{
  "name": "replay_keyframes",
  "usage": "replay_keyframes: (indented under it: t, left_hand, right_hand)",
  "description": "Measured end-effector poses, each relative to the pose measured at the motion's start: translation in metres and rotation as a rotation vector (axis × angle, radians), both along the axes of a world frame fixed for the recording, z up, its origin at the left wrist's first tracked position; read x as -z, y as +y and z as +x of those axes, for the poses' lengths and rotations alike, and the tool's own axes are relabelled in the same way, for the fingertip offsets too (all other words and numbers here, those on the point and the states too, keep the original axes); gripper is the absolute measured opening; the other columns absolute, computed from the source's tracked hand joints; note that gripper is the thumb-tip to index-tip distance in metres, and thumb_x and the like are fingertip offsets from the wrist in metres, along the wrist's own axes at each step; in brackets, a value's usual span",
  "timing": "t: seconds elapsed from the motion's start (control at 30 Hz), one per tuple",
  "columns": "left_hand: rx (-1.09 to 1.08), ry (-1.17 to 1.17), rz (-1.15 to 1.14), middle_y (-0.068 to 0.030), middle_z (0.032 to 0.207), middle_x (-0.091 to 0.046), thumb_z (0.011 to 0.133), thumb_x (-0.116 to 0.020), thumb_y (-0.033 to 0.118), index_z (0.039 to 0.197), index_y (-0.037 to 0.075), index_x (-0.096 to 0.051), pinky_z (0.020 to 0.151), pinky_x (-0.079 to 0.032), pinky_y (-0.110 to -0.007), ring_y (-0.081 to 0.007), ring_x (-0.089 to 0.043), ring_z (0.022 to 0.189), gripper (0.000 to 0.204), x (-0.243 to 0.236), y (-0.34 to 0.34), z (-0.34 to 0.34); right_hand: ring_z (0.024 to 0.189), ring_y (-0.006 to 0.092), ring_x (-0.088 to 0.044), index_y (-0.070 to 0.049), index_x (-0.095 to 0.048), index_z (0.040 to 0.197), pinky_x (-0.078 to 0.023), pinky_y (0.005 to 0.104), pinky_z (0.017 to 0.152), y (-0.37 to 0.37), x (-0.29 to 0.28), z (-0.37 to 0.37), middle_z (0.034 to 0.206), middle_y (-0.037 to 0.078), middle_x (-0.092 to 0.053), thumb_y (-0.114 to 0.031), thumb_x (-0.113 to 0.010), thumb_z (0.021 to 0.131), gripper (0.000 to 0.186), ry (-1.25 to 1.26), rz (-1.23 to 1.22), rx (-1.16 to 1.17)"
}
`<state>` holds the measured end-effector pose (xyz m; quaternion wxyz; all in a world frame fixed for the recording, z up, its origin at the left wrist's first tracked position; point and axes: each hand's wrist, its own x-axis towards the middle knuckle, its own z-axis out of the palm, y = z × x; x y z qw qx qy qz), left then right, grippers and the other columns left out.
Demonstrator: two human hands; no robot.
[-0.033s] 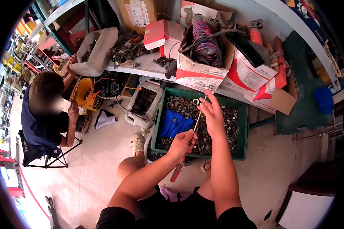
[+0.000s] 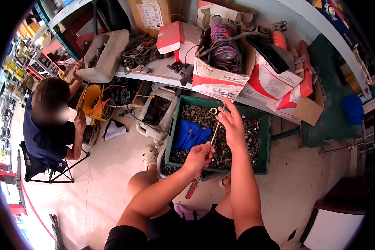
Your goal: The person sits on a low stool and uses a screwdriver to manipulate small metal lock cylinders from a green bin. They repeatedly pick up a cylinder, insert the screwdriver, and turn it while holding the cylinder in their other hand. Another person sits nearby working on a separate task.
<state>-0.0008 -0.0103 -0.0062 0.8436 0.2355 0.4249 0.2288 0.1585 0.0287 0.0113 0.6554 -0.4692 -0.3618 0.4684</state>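
A long thin screwdriver runs slantwise over the green crate (image 2: 267,150), its red handle (image 2: 191,190) toward me and its slim metal shaft (image 2: 216,132) pointing away. My left hand (image 2: 199,157) is closed round the shaft just above the handle. Near the far tip, the thumb and fingers of my right hand (image 2: 231,123) pinch the shaft. Below both hands the crate holds a mass of small nuts and metal fittings (image 2: 252,129). A crumpled blue cloth or glove (image 2: 191,135) lies on them at the left side.
A co-worker (image 2: 50,121) sits on a folding stool at the left, beside a yellow bucket (image 2: 96,100). A cut-open white jug (image 2: 154,132) stands left of the crate. Behind, a shelf (image 2: 154,74) carries metal parts, a grey tub (image 2: 108,58) and a carton of coiled wire (image 2: 221,83).
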Motion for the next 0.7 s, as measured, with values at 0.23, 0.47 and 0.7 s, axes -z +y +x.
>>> replay_keyframes:
  t: [0.23, 0.47, 0.7]
  left_hand:
    - [0.041, 0.114, 0.100, 0.0052, 0.063, -0.041, 0.103, -0.045, 0.038, 0.081, 0.011, -0.054, 0.045, -0.023, -0.022, -0.0059, -0.030, 0.049, 0.036, 0.001, 0.002, -0.030]
    - [-0.120, 0.171, 0.274, 0.0052, 0.055, -0.038, 0.102, -0.047, 0.040, 0.080, 0.010, -0.058, 0.043, -0.022, -0.024, -0.0075, -0.031, 0.045, 0.038, -0.027, 0.038, -0.094]
    - [-0.040, 0.086, 0.330, 0.0076, 0.063, -0.039, 0.103, -0.047, 0.031, 0.087, 0.007, -0.059, 0.044, -0.022, -0.021, -0.0039, -0.028, 0.050, 0.032, -0.061, 0.061, -0.135]
  right_hand:
    - [0.129, 0.0252, -0.047, 0.008, -0.042, 0.138, -0.044, 0.0371, 0.104, -0.005, -0.009, 0.009, 0.136, 0.017, -0.049, -0.006, -0.056, 0.095, 0.047, 0.100, 0.056, 0.068]
    - [0.094, 0.0174, -0.067, 0.006, -0.065, 0.111, -0.053, 0.0297, 0.084, -0.021, -0.002, 0.007, 0.100, 0.011, -0.070, -0.014, -0.059, 0.096, 0.025, -0.190, -0.211, -0.248]
    - [0.068, 0.0152, -0.067, 0.004, -0.070, 0.098, -0.055, 0.0291, 0.065, -0.053, 0.033, -0.104, 0.081, 0.012, -0.072, -0.019, -0.063, 0.092, 0.025, -0.571, -0.480, -1.140]
